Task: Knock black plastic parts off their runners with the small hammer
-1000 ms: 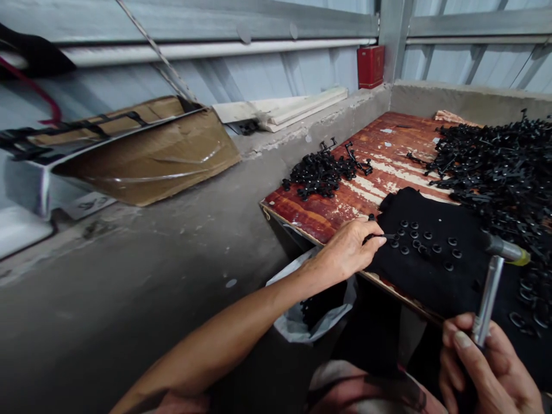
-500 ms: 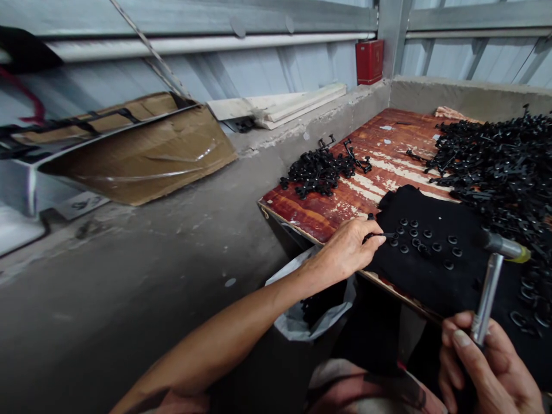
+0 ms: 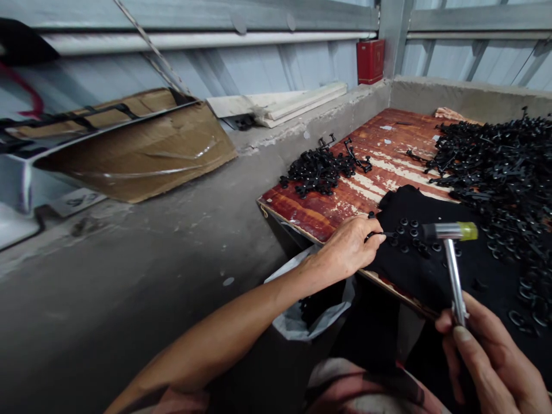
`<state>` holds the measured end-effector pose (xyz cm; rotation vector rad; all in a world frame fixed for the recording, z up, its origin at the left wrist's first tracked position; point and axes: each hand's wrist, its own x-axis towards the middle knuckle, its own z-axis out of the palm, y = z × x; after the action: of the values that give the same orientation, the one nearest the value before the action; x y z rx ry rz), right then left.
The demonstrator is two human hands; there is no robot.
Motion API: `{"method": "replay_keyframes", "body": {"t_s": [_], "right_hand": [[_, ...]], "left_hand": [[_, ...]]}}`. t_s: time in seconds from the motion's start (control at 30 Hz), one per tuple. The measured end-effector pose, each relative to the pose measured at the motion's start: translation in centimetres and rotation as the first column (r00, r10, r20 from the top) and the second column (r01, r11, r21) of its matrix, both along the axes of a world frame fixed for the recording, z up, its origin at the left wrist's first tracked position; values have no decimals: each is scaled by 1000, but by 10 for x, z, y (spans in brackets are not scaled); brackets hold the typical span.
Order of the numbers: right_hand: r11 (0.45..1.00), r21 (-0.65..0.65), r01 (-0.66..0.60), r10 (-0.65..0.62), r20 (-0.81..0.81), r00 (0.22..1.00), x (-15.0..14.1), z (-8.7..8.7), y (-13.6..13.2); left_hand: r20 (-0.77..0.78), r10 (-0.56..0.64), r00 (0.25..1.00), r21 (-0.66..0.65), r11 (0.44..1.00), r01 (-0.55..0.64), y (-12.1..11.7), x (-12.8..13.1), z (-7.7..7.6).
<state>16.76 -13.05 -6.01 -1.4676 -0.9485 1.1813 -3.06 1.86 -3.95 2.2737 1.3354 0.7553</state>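
Observation:
My right hand (image 3: 487, 351) grips a small hammer (image 3: 452, 264) by its shiny metal handle. The hammer's head has a dark end at the left and a yellow-green end at the right, and it is raised over the black cloth (image 3: 414, 282). Between the thumb and fingers of my left hand (image 3: 353, 244) is a small black plastic part (image 3: 374, 234), held at the cloth's left edge. Several small black rings (image 3: 404, 222) lie on the cloth just right of that hand; the hammer hides some of them.
A large heap of black plastic parts (image 3: 509, 161) covers the right of the reddish worn board (image 3: 302, 213). A smaller pile (image 3: 317, 172) lies at its left. Below the front edge hangs a white bag (image 3: 287, 328). A cardboard box (image 3: 146, 152) and red tin (image 3: 370, 62) stand behind.
The hammer in my right hand has swung left, with its head now over the rings and closer to my left hand. My left hand stays in the same place with the black part.

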Motion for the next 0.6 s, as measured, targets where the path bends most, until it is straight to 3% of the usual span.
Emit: {"method": "replay_keyframes", "body": {"t_s": [0.1, 0.23, 0.33, 0.6], "right_hand": [[963, 176, -206, 133, 357, 924, 18, -5, 8], [850, 327, -414, 85, 690, 718, 33, -10, 19], [826, 339, -450, 82, 719, 691, 32, -10, 22], [859, 343, -380, 84, 637, 766, 25, -12, 20]], "left_hand": [[-19, -10, 1000, 19, 1000, 11, -1, 2, 3], [-28, 15, 1000, -12, 1000, -15, -3, 5, 7], [-6, 23, 1000, -12, 1000, -23, -3, 5, 6], [68, 47, 997, -2, 999, -47, -1, 5, 0]]}}
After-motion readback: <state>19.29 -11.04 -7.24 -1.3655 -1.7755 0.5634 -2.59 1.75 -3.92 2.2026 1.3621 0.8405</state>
